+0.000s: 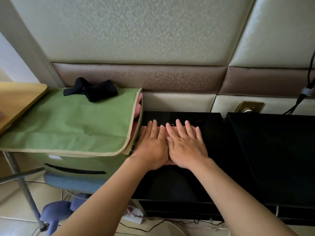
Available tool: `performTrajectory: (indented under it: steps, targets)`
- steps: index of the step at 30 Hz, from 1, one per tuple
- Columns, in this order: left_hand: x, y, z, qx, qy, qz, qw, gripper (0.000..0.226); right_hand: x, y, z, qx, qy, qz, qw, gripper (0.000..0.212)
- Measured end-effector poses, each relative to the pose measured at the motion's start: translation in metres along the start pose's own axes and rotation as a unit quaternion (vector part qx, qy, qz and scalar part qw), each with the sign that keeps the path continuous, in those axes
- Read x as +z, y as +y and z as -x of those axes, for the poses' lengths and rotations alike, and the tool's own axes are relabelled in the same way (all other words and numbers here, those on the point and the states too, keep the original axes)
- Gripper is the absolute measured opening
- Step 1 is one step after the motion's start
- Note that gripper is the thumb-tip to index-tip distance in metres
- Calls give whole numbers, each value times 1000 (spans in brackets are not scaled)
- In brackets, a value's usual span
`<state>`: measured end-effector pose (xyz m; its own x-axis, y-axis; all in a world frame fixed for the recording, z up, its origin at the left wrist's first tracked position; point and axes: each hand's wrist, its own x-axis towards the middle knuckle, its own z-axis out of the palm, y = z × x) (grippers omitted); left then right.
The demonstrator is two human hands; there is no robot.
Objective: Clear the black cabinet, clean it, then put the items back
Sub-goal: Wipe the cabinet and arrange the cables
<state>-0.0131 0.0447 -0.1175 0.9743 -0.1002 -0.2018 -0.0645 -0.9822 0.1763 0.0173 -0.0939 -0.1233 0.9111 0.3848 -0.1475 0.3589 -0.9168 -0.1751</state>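
Observation:
The black cabinet [213, 150] has a glossy top that stands against the padded wall. My left hand [151, 143] and my right hand [185, 143] lie flat on that top, side by side and touching, fingers straight and pointing at the wall. Neither hand holds anything. The glossy surface mirrors my fingertips. Nothing else lies on the part of the top that I can see.
A green fabric storage box [68, 123] with a loose lid stands left of the cabinet, a black strap [92, 91] on it. A second black unit [279, 150] sits to the right. A wooden desk corner [18, 99], a blue stool [58, 212] and floor cables [153, 225] are nearby.

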Motion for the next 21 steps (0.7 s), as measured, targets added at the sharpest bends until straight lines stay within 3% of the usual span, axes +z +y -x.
performTrajectory:
  steps: [11, 21]
  targets:
    - [-20, -20, -86, -42, 11, -6, 999, 106, -13, 14, -93, 6, -3, -4, 1000, 55]
    - [-18, -8, -68, -41, 1, -68, 997, 89, -13, 16, -74, -3, 11, -9, 1000, 55]
